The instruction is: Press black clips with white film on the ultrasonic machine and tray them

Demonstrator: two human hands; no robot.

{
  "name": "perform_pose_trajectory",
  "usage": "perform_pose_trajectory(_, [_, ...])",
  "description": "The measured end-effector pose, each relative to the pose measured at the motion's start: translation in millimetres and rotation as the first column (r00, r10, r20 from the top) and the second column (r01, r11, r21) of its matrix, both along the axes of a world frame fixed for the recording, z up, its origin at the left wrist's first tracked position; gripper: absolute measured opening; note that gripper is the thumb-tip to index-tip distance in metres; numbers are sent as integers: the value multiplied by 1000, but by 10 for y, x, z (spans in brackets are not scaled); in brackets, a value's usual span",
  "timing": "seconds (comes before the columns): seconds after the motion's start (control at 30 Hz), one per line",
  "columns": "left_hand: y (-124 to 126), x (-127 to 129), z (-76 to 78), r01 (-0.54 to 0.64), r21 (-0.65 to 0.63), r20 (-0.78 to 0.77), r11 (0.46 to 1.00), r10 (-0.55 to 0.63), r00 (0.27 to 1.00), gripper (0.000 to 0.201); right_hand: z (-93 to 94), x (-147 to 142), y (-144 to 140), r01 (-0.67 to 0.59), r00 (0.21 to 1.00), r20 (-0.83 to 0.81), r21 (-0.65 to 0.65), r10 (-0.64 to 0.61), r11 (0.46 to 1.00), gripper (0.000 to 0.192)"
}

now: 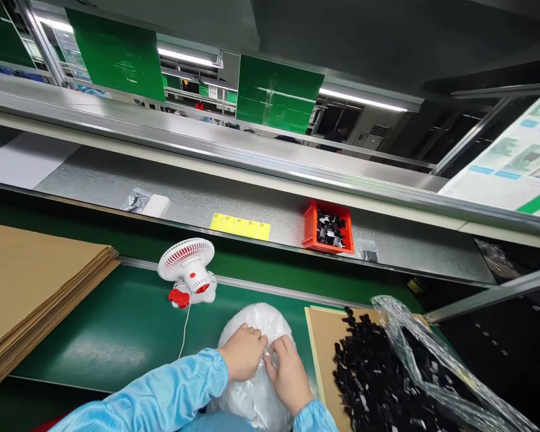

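A rounded bundle wrapped in a clear plastic bag (257, 336) is seen directly in front of the person, at the near edge of the green counter (117, 324), and both hands are laid on its near upper face. The left hand (243, 353) is pressed on the left of the top with its fingers curled into the film; the right hand (288, 373) is set just beside it, fingers bent and pinching the same film. The two hands are held close together, almost touching, each closed on the plastic rather than spread flat. The bundle is bulbous, with no clear long axis; it runs from the hands away toward the far side of the counter, so neither hand is nearer than the other. What is inside it cannot be made out through the wrinkled film.

To the right, a sheet of cardboard (324, 342) is heaped with small black parts (369, 372), and a second clear bag (432, 360) lies open over them, partly filled with the same parts. An orange bin (312, 231) of small dark parts is placed on the grey shelf beyond. A small white and red fan (188, 273) stands just behind the bundle to the left, its cord trailing toward the person. Flat cardboard sheets (31, 288) are stacked at the far left
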State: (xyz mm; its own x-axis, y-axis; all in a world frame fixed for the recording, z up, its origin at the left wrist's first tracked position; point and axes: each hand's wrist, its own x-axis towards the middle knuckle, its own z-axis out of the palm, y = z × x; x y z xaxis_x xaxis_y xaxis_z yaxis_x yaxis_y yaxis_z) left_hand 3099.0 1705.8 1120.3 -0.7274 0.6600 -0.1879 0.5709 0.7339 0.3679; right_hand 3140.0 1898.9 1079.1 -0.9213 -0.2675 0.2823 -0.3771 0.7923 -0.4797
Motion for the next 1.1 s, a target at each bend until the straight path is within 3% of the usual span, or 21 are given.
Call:
perform_pose_trajectory(0.13, [-36, -20, 0, 53, -2, -30, 999, -53, 998, 27, 20, -33, -47, -4, 1000, -7, 149, 5, 989, 14])
perform_pose_trajectory(0.33, [29, -58, -105, -75, 34, -6, 997, 75, 997, 28, 45, -98, -25, 20, 991, 116, 311, -59, 950, 9])
perform_pose_trajectory(0.53, [-28, -107, -218, -153, 88, 140, 984, 140, 980, 31, 69, 7, 100, -157, 984, 100, 134, 145, 978, 10])
perform_pose_trajectory(0.6, [-71, -117, -209, -90, 117, 106, 989, 78, 991, 32, 50, 49, 96, -119, 992, 63, 119, 112, 986, 9])
perform_pose_trajectory(0.73, [-149, -176, -181, 153, 118, -84, 981, -144, 986, 31, -2, 37, 12, -45, 999, 25, 187, 41, 981, 10])
perform_pose_trajectory(0.83, [-189, -224, -186, 183, 107, -113, 977, -170, 979, 26, 17, -17, -22, -49, 999, 9, 174, 48, 983, 10])
perform_pose_trajectory(0.93, [-235, -241, -243, 61, 239, 9, 969, -65, 998, 27, 112, -34, -15, -114, 993, 30, 74, 112, 991, 9])
perform_pose_trajectory(1.03, [-304, -256, -351, -207, 416, 279, 885, 92, 956, 24, 217, 12, -13, -204, 975, 87, -16, 205, 979, 10])
perform_pose_trajectory(1.1, [-355, -284, -419, -335, 443, 394, 832, 155, 906, 20, 242, 65, -29, -212, 972, 95, -43, 215, 976, 9])
